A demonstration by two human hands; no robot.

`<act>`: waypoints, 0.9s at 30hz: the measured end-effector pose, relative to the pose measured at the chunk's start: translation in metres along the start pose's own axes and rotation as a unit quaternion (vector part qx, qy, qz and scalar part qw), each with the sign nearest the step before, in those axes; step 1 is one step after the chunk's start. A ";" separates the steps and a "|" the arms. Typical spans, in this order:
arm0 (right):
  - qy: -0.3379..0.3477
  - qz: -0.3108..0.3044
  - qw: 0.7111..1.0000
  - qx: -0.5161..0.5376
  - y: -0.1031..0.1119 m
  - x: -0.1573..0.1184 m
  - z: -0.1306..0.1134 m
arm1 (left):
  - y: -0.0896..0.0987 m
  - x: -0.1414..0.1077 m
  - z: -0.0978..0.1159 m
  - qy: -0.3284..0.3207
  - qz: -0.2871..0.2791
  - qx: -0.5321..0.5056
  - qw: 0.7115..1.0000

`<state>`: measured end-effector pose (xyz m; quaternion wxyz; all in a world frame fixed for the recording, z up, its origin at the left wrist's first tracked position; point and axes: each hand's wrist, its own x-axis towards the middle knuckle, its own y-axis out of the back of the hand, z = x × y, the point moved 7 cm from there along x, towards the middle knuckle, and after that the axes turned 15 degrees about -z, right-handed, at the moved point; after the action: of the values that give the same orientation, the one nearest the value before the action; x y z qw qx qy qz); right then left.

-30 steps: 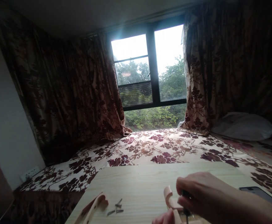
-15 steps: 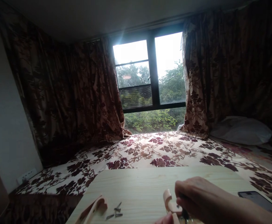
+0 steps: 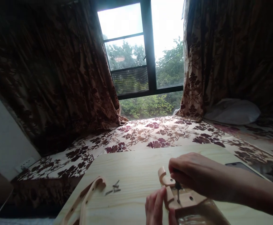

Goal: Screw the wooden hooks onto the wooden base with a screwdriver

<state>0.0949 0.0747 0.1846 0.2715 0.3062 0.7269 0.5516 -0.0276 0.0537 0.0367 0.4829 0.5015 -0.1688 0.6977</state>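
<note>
Low on the right, my right hand [image 3: 192,175] is closed around a screwdriver [image 3: 178,192]. Its dark shaft points down, with the tip at a pale curved wooden piece [image 3: 188,200]; the handle is hidden in my fist. My left hand [image 3: 155,204] grips the left end of that wooden piece, fingers wrapped at its edge. Just beyond lies another pale wooden piece [image 3: 166,179], hooked at its end and with a dark hole. Beneath them is something brown and shiny, like clear wrapping, that I cannot make out.
Two more curved wooden pieces [image 3: 86,200] lie on the left of the light wooden tabletop [image 3: 129,165]. Several dark screws [image 3: 114,188] sit beside them. A phone [image 3: 241,167] rests behind my right forearm. Flowered cloth [image 3: 136,137] spreads to the window.
The view has tipped down, bringing more of the tabletop and the wooden pieces into sight. My left hand now shows more fully on the wooden piece. My right hand still grips the tool.
</note>
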 end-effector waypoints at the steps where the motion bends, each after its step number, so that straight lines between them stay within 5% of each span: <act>1: -0.009 -0.003 1.000 -0.001 -0.001 0.001 0.001 | 0.001 0.001 0.002 0.001 -0.004 -0.009 1.000; 12: 0.061 -0.029 0.998 -0.008 0.008 -0.007 -0.005 | 0.005 0.012 0.018 0.025 -0.036 -0.060 0.997; 21: -0.035 0.000 0.998 -0.049 0.003 0.002 0.005 | 0.007 0.012 0.018 0.036 -0.057 -0.096 0.993; 27: 0.047 -0.040 0.998 -0.023 0.011 -0.011 -0.007 | 0.007 0.014 0.022 0.032 -0.078 -0.102 0.991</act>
<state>0.0985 0.0646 0.1977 0.2656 0.2443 0.7379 0.5704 -0.0227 0.0419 0.0604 0.5897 0.4388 -0.1843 0.6524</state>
